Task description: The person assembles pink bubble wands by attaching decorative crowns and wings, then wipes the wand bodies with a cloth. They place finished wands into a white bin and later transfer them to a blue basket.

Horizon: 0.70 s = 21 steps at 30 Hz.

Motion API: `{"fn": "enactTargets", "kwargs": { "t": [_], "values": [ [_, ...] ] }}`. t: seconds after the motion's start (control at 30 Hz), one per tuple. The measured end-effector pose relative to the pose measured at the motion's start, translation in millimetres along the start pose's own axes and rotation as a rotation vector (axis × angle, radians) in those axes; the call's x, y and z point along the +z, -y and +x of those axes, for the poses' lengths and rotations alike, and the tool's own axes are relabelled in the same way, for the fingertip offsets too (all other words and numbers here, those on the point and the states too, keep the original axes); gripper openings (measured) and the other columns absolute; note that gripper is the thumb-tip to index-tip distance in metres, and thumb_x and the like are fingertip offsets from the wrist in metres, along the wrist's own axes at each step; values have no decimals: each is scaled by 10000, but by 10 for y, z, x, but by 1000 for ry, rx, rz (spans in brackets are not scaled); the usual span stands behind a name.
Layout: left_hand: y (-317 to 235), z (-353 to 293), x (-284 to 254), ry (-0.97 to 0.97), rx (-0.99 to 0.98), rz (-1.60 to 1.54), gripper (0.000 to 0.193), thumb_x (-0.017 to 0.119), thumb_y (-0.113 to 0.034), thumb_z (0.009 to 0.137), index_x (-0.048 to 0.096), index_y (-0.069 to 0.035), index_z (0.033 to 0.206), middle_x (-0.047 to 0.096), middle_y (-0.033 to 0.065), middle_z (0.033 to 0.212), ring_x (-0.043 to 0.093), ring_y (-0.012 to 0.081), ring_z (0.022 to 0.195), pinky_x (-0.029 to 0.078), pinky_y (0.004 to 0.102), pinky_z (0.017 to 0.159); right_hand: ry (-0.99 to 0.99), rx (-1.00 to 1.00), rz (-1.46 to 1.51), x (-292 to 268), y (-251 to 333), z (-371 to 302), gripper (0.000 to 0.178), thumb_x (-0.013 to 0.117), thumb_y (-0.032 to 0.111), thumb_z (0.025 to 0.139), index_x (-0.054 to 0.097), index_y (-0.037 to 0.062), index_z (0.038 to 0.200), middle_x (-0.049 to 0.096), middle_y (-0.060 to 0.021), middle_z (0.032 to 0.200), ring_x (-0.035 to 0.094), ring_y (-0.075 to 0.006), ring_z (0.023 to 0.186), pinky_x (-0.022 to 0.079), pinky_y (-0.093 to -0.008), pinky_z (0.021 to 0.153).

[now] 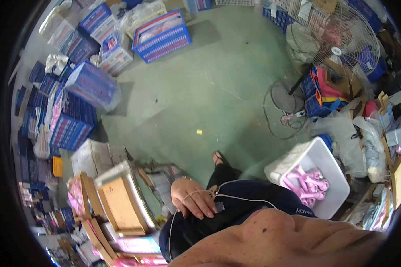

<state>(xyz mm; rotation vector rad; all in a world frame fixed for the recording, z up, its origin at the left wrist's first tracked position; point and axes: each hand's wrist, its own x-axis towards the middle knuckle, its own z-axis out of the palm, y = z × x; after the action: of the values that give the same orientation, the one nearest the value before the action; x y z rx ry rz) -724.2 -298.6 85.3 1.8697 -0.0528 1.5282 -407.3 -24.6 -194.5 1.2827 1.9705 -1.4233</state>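
- Grip: left hand [194, 198] lies left of the white bin [336, 178], fingers loosely bent against the dark shirt [272, 190]; can't make out whether anything is pinched. Right hand out of frame.
- Shirt: one, directly left of bin, under the fingers. White cord [247, 198]: seemingly one, looped across hand and shirt, also left of bin.
- Progress, my read: hand looks idle on clothing; no goods visibly being handled. Pink pieces [300, 182] sit loose inside bin, none seen in hand. Done versus left can't be split from this view.
- Bin: one. Pink pieces: several, overlapping, no safe count.
- Sandalled foot [217, 158]: one showing, left of bin.
- Yellow scrap [199, 132]: one, on floor, farther off and left of bin.
- Standing fan [336, 51]: one, beyond bin.
- Blue crate [167, 49] on floor: one, far beyond bin, to its left.
- Stacked blue crates [75, 122]: many, well left of bin, uncountable.
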Motion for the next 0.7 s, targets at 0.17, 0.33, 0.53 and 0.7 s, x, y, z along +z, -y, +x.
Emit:
{"fn": "enactTargets", "kwargs": {
  "t": [0.17, 0.33, 0.53, 0.7],
  "values": [
    [-666, -487, -629, -167, 134, -52, 363, 530, -244, 901, 606, 98, 995, 597, 277, 1016, 606, 403, 898, 525, 431, 720, -52, 86, -27, 267, 623, 378, 278, 575, 230, 803, 637, 71, 1023, 627, -141, 943, 600, -303, 900, 484, -409, 724],
    [-968, -683, -1303, -334, 220, -179, 384, 508, -298, 914, 622, 68, 917, 626, 226, 962, 624, 322, 766, 529, 373, 622, -102, 185, 21, 435, 1031, 602, 285, 575, 236, 801, 639, 75, 1026, 630, -144, 947, 602, -309, 906, 486, -416, 728],
    [-981, -1043, -2381, -513, 143, -179, 387, 500, -365, 912, 613, -5, 826, 630, 147, 844, 587, 240, 638, 480, 329, 508, -103, 330, 86, 571, 1305, 1056, 292, 574, 244, 799, 641, 79, 1030, 633, -146, 952, 605, -316, 914, 489, -424, 732],
    [-642, -1253, -3651, -648, 123, -166, 386, 498, -393, 907, 596, -42, 782, 614, 111, 784, 551, 209, 586, 443, 306, 468, -22, 422, 65, 264, 1721, 1933, 299, 573, 251, 797, 643, 82, 1034, 635, -149, 956, 607, -322, 920, 491, -431, 736]
  ]
}}
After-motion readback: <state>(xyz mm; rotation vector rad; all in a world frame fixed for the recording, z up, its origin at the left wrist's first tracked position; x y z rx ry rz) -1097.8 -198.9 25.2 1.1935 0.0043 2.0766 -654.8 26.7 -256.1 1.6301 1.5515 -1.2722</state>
